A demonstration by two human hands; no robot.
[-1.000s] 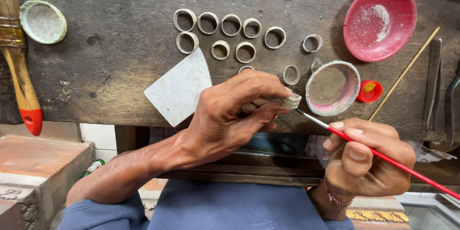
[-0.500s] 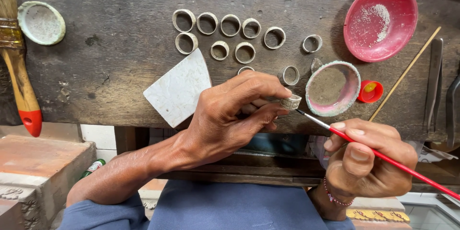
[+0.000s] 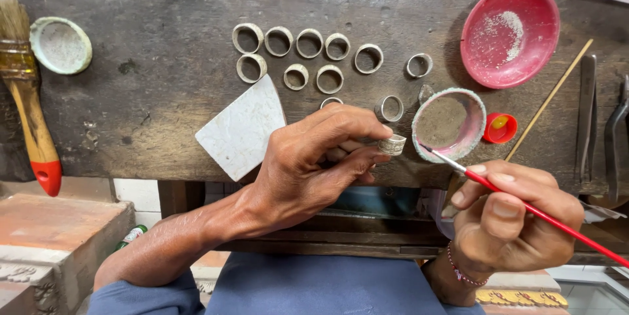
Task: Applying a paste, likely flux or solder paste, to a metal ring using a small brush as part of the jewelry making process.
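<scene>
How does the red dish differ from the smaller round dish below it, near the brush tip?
The red dish is larger and red inside, holding a patch of whitish powder; the smaller dish has a pale rim and a dull brownish inside. The thin brush points at the smaller dish, not the red one. Both are round, shallow and lie on the workbench.

A small silver-grey ring point(image 3: 392, 144) with a banded, patterned outer face is pinched between thumb and fingertips of the left hand point(image 3: 314, 164), held on its side just above the front edge of the bench point(image 3: 151, 112), close to a shallow grey-rimmed dish. A thin red-handled brush point(image 3: 524, 207) is held pen-like in the right hand point(image 3: 514, 223), slanted up to the left, its dark pointed tip seen just right of the ring, at the dish's rim, apart from the ring.
</scene>
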